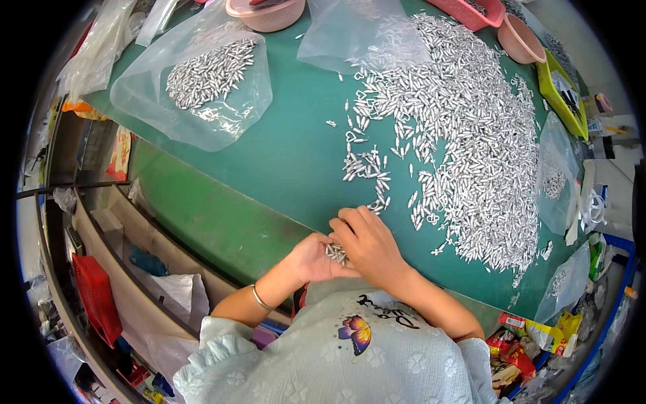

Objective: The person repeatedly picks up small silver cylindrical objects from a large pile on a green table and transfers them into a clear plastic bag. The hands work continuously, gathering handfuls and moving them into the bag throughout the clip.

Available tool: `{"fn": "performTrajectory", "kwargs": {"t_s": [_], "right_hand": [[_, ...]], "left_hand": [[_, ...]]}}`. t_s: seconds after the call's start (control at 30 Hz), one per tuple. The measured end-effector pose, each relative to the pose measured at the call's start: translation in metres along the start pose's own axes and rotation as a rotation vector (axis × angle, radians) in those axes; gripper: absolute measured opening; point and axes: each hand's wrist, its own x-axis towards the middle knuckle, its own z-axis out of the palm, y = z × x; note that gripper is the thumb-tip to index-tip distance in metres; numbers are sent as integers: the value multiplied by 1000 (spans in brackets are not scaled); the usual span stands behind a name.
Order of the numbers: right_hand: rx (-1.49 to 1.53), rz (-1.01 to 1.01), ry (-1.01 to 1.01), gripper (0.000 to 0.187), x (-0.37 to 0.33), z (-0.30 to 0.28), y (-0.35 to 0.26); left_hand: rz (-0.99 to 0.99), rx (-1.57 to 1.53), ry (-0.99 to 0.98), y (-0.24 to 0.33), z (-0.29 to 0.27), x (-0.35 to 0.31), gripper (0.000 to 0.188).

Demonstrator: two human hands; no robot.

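My left hand [313,260] is cupped at the table's near edge, with a small heap of silver, bullet-shaped pieces [335,253] in its palm. Over that palm bends my right hand [370,244], its fingers curled together; whatever lies beneath them is hidden. Just beyond the right fingers, a thin trail of loose silver pieces [367,167] lies on the green table [269,178]. Farther right spreads a large pile of the same pieces [471,141], with a few heart-shaped and cross-shaped ones among them.
A clear plastic bag [235,128] with silver pieces lies at the far left. Another clear bag [330,40] overlaps the pile's far side. Pink basins [266,19] and a yellow-green tray [562,94] stand along the far and right edges. Open shelving [145,269] is at the left.
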Motion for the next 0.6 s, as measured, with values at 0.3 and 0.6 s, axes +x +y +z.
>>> {"fn": "performTrajectory", "kwargs": {"t_s": [0.3,0.6], "right_hand": [[116,14,-68,25,-24,-18,-11],[-167,362,169,33,-13,-19,10]], "left_hand": [[-30,-79,-143,6,-8,4,52],[-98,-18,-9,1,18,11,64]]}}
